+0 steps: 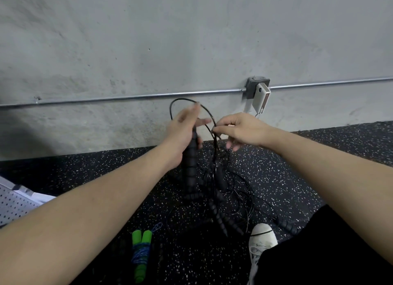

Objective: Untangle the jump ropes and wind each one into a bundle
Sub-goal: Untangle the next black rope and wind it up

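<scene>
a person's two bare arms reach forward over a dark speckled floor (85, 174) toward a grey concrete wall (148, 40). the left hand (182, 134) holds a thick black ribbed handle (190, 163) upright, though its fingers look partly spread and blurred, so that grip seems loose. the right hand (242, 129) pinches a thin black cord (209, 114) that arcs in a loop above both hands. below them, the rest of the black jump ropes (223, 199) lie in a tangled heap on the floor, with another ribbed handle among thin loops.

likely trouble: pulling the pinched cord hard could tighten a knot in the heap rather than free it, and the loosely held handle could slip. one loop lies across a white shoe (262, 236) and may snag there.

the wall and its metal pipe (127, 97) are close ahead. a green-handled rope (141, 253), already bundled, lies near left; open floor lies further left.
</scene>
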Demonstrator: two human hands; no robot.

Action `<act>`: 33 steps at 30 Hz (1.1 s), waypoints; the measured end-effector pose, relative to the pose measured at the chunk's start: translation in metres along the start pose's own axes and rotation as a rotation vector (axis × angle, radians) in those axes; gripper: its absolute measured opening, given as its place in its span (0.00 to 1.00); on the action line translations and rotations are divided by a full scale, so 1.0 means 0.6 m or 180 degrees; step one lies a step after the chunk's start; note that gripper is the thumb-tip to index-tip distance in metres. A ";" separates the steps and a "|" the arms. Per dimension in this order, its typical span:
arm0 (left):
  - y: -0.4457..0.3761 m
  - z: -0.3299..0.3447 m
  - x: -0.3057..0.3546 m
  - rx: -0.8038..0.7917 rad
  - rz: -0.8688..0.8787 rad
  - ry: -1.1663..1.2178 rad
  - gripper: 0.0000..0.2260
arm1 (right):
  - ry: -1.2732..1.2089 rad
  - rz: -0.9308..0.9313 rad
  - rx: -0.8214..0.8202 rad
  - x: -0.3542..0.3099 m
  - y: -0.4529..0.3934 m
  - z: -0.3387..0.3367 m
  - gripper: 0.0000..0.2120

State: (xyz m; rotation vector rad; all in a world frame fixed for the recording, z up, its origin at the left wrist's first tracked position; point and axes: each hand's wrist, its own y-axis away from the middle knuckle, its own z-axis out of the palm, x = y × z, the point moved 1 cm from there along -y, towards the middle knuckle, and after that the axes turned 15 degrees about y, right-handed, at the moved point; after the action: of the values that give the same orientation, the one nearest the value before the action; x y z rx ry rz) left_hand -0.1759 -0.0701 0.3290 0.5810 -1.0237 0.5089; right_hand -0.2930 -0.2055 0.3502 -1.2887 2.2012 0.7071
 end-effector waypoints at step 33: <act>-0.007 -0.009 -0.047 -0.0270 0.0443 -0.1128 0.06 | -0.0657 -0.0018 0.1129 -0.016 0.002 -0.013 0.11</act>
State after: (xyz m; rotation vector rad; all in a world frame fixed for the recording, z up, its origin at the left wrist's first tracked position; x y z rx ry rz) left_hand -0.1819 -0.0733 0.3008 0.5372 -1.4234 0.4917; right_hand -0.2911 -0.2041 0.3625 -0.9959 2.0396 0.4017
